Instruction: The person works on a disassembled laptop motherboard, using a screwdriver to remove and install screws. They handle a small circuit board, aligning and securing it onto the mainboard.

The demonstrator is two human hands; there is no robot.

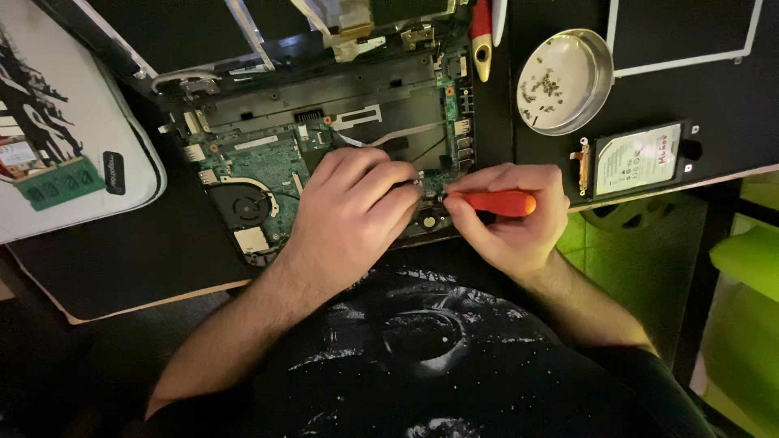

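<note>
An opened laptop [324, 122] lies on the black desk, its green circuit board [268, 162] and round fan [243, 207] exposed. My left hand [349, 215] rests on the board near its front right corner, fingers curled on a small part by the screwdriver's tip. My right hand [507, 219] grips a red-handled screwdriver [503, 203], held level and pointing left at the board's front edge. The tip is hidden between my fingers.
A round metal dish [568, 81] with several small screws sits at the back right. A hard drive [637, 158] lies beside it near the desk edge. A white sleeve [73, 122] with a green memory module [61, 182] lies left. Another red-and-yellow tool [482, 36] lies behind.
</note>
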